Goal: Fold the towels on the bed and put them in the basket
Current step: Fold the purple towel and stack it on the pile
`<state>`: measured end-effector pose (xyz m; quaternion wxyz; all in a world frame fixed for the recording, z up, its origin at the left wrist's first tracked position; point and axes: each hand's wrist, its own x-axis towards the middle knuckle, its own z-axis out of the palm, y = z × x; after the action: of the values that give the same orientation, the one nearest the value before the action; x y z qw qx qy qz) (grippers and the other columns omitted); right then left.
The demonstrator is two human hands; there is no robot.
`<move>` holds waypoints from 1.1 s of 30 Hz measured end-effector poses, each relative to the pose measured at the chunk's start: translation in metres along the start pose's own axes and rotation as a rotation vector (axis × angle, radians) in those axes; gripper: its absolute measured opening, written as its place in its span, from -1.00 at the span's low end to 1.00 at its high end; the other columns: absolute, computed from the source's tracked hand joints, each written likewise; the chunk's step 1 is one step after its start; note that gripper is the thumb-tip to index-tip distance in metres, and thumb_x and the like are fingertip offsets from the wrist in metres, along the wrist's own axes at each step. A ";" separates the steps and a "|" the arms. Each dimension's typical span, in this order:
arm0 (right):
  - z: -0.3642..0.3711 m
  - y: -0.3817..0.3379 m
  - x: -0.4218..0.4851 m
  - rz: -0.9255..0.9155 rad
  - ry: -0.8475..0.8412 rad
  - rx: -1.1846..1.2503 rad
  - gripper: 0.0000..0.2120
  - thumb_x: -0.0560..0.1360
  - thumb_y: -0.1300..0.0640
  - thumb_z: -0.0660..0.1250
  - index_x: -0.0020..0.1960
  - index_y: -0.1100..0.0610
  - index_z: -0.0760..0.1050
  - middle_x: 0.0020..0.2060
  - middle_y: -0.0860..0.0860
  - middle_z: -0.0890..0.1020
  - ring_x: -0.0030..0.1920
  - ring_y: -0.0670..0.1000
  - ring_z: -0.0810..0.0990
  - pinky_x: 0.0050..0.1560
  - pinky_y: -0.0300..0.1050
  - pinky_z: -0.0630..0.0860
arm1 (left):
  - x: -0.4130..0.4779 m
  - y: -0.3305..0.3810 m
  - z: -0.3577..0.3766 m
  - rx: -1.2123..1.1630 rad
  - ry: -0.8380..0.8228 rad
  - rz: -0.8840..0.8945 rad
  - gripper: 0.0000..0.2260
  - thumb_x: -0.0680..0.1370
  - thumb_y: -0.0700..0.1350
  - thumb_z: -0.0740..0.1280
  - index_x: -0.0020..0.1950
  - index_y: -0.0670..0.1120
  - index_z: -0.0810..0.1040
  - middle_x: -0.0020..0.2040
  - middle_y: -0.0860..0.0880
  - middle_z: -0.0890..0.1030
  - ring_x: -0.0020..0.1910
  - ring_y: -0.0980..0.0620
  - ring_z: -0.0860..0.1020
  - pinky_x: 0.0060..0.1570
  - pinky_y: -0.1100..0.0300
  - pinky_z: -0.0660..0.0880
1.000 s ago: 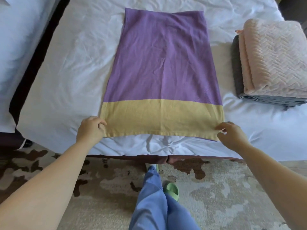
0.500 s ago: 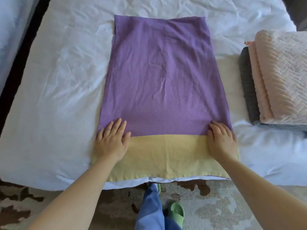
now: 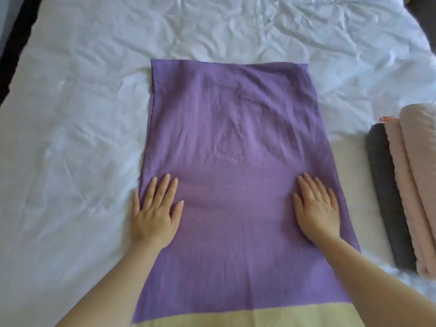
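A purple towel (image 3: 236, 138) with a yellow band along its near end lies spread flat on the white bed (image 3: 70, 138). My left hand (image 3: 155, 208) presses flat on the towel's left edge, fingers straight and spread. My right hand (image 3: 317, 206) lies flat on the towel near its right edge, fingers straight too. Both palms rest on the purple part, about level with each other. No basket is in view.
At the right edge of the bed lies a stack of folded towels: a pink textured one (image 3: 415, 185) on top of a dark grey one (image 3: 387, 197). Wrinkled white sheet stretches to the left and beyond the towel.
Both hands have slid forward from the near yellow corners up over the purple part, flattening the towel. My view has moved forward over the bed, and the floor is out of sight.
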<state>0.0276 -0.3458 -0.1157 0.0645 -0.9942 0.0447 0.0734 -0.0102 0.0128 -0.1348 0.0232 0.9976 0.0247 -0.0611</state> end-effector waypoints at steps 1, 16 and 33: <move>-0.006 0.005 0.005 0.038 0.067 0.045 -0.47 0.55 -0.08 0.00 0.44 0.12 0.33 0.45 0.05 0.36 0.47 0.13 0.27 0.46 0.13 0.14 | 0.007 -0.002 -0.002 -0.015 0.029 -0.015 -0.48 0.56 0.14 0.01 0.48 0.00 0.32 0.51 -0.01 0.28 0.49 -0.07 0.25 0.44 -0.20 0.06; -0.026 -0.016 0.166 -0.008 0.085 0.042 -0.63 0.57 -0.01 0.19 0.34 0.07 0.43 0.41 0.05 0.40 0.44 0.13 0.28 0.46 0.16 0.09 | 0.169 -0.009 -0.027 -0.174 0.215 -0.195 -0.47 0.52 0.11 0.19 0.45 -0.05 0.36 0.49 -0.13 0.32 0.43 -0.23 0.31 0.39 -0.20 0.14; -0.099 -0.148 0.317 0.253 -0.679 1.251 -0.41 0.24 -0.39 0.40 -0.06 0.11 0.55 -0.28 0.02 0.61 -0.34 0.01 0.58 -0.30 -0.12 0.51 | 0.284 0.095 -0.125 -0.746 -0.309 0.421 -0.78 0.49 0.04 0.31 0.04 -0.05 0.55 0.03 0.06 0.58 0.06 0.06 0.54 0.15 0.06 0.47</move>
<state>0.3680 -0.2384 -0.0482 0.6230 -0.6805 0.1706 0.3459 0.2910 -0.0622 -0.0419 0.3965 0.8835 -0.1618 -0.1901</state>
